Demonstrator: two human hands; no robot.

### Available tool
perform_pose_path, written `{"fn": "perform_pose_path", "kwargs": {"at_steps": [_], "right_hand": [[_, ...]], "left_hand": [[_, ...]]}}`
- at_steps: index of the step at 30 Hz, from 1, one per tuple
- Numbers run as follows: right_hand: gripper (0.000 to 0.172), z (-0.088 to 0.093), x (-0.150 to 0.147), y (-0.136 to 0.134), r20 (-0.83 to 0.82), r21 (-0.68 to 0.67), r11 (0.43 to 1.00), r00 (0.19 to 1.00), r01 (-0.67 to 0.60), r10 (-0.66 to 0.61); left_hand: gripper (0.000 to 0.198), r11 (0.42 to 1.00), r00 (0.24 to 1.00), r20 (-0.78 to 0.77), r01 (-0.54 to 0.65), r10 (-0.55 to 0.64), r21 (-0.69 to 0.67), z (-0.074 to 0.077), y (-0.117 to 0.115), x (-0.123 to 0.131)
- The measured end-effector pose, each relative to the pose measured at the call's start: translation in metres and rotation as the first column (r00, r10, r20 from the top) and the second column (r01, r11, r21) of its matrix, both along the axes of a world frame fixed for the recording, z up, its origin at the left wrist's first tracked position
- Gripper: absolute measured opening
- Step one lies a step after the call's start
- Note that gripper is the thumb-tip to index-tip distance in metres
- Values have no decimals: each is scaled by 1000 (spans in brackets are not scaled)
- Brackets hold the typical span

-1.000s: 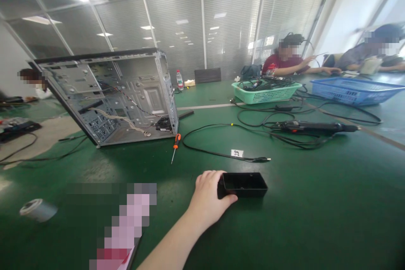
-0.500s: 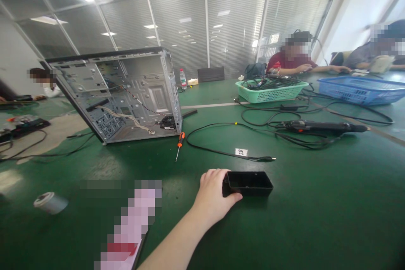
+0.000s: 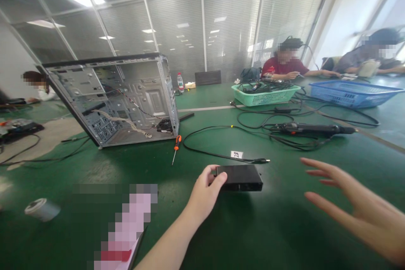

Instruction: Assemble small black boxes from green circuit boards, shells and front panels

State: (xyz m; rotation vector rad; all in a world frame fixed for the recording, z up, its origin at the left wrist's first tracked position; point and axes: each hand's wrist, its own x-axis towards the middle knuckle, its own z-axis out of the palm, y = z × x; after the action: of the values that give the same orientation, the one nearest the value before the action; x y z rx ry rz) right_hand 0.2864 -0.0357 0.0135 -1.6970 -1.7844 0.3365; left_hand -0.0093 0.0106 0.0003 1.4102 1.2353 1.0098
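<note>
My left hand (image 3: 207, 190) grips a small black rectangular box (image 3: 242, 176) by its left end, thumb on top and the other fingers hidden behind. The box's flat face is turned up, just above or on the green table; which of the two I cannot tell. My right hand (image 3: 351, 202) is to the right of the box, apart from it, with fingers spread and nothing in them. Beyond the box lies a black cable (image 3: 218, 155) beside a white paper label (image 3: 237, 155). An orange and black screwdriver (image 3: 176, 145) rests farther left.
An open computer case (image 3: 126, 101) stands at the back left. A black electric screwdriver (image 3: 313, 129) and cables lie at right, before a green basket (image 3: 265, 98) of cables and a blue basket (image 3: 351, 97). Near left are a white roll (image 3: 42, 210) and a blurred pink object (image 3: 126, 228). Two people sit at back right.
My left hand has turned the black box over, so its hollow side no longer shows. My right hand has come into view from the right, fingers spread. The view has shifted slightly.
</note>
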Motion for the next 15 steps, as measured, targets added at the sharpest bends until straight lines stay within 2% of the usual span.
{"fn": "perform_pose_path", "kwargs": {"at_steps": [1, 3, 4, 6, 9, 11, 13, 15], "right_hand": [[65, 3, -24, 4, -37, -109, 989, 995, -96, 92], [69, 11, -70, 10, -143, -204, 948, 966, -244, 218], [69, 15, -90, 13, -240, -238, 921, 937, -310, 253], [72, 19, -117, 18, -490, -262, 879, 840, -398, 234], [72, 13, -127, 24, -752, -257, 872, 653, -416, 90], [57, 1, -123, 26, -872, -286, 862, 486, -418, -54], [38, -9, -117, 27, -933, -331, 810, 297, -485, -203], [31, -15, -115, 27, -939, -341, 740, 164, -580, -304]], "left_hand": [[26, 1000, 999, 36, -25, 25, 8, 1, 1, -1], [33, 995, 994, 44, -97, 97, 11, 3, 3, -3], [38, 991, 990, 42, -132, 132, -8, 3, 5, -4], [50, 979, 980, 62, -187, 192, -78, 2, 9, -7], [64, 966, 969, 108, -206, 224, -155, -1, 12, -9], [67, 972, 974, 107, -182, 199, -151, -1, 12, -9], [63, 981, 984, 78, -150, 161, -126, -1, 11, -7], [60, 986, 990, 53, -128, 134, -111, -1, 10, -6]]}}
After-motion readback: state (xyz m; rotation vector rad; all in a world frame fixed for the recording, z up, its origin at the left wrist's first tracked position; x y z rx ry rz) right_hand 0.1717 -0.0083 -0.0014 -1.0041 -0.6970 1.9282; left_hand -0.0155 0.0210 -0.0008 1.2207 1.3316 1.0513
